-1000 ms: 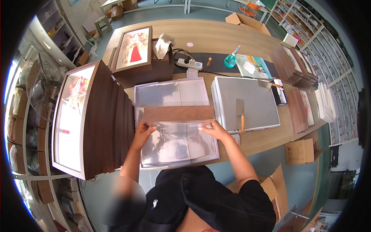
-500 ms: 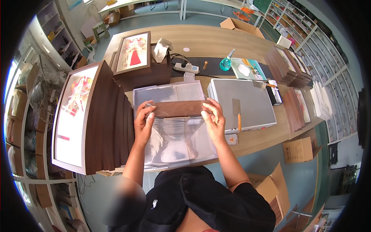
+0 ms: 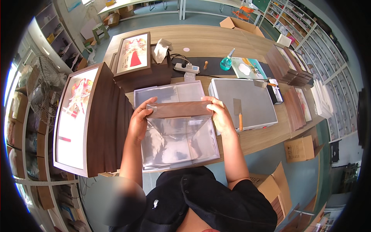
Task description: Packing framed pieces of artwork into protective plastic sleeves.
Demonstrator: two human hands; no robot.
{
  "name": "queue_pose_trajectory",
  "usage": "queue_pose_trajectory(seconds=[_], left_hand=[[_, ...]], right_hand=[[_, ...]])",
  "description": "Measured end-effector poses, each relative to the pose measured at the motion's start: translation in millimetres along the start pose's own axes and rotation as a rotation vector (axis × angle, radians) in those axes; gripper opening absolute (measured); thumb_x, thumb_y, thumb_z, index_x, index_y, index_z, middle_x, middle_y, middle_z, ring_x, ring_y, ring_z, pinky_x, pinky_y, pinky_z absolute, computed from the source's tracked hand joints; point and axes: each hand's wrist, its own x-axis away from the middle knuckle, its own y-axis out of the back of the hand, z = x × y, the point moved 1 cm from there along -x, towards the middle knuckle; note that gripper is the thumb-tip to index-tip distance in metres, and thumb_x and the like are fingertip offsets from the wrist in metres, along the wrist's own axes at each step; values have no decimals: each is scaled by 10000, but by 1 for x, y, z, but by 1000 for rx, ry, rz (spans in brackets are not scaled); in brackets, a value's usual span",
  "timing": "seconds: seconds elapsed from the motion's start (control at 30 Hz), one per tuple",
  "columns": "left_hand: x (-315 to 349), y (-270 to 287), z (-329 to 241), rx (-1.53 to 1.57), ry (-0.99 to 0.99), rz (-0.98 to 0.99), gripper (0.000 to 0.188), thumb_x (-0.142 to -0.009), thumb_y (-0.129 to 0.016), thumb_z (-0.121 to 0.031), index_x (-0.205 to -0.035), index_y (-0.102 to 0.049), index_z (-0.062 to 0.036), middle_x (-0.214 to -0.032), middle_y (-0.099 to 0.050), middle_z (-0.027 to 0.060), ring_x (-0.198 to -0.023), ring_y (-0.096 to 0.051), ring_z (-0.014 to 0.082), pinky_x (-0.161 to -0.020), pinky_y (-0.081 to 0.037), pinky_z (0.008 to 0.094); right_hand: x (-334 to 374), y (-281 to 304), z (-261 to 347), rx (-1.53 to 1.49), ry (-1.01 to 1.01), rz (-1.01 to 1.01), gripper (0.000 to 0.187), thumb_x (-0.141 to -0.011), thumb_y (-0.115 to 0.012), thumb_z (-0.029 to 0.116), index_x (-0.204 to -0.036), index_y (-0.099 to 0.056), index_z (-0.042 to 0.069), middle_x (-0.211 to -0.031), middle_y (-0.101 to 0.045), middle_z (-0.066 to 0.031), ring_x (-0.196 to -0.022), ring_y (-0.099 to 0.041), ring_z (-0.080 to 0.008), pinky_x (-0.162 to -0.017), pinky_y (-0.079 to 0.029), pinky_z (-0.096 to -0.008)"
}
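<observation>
Left hand [image 3: 140, 119] and right hand [image 3: 222, 116], each grip clasping one end of a brown frame [image 3: 179, 110], clear film [image 3: 174, 126] just nearer, picture stack [image 3: 101, 129] at left

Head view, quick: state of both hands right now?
Left hand: closed, holding the left end of the long, brown, wood-grained piece.
Right hand: closed, holding its right end; whether clear plastic film is pinched too, can't tell.

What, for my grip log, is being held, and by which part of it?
The brown piece, by its two ends: left hand at its left end, right hand at its right.
</observation>
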Motion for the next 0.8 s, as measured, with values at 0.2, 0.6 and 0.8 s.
queue_pose_trajectory(seconds=[0.2,0.6,0.8], left_hand=[[-12,10,-7,-46,156,171,260,-788,-455,-44,-977,-633,-38,-1130,-590,93,-1038,-491,169,-946,-305,268],[-4,18,-18,-657,-315,359,245,-746,-645,-123,-975,-651,-35,-1199,-523,160,-1112,-491,250,-932,-367,348],[-4,29,4,-569,-426,343,313,-678,-717,-59,-983,-654,-32,-1201,-518,182,-1099,-505,290,-910,-395,361]], right_hand=[[-1,-14,-16,19,135,-118,107,-785,-480,94,-821,-573,57,-822,-522,22,-741,-399,-57,-684,-322,-210],[-1,-26,-33,0,523,-372,344,-862,-407,246,-599,-457,31,-860,-503,-96,-884,-493,-216,-867,-350,-353],[-1,-27,-30,-61,477,-394,458,-925,-367,306,-545,-425,57,-898,-508,-118,-945,-477,-221,-905,-368,-376]])
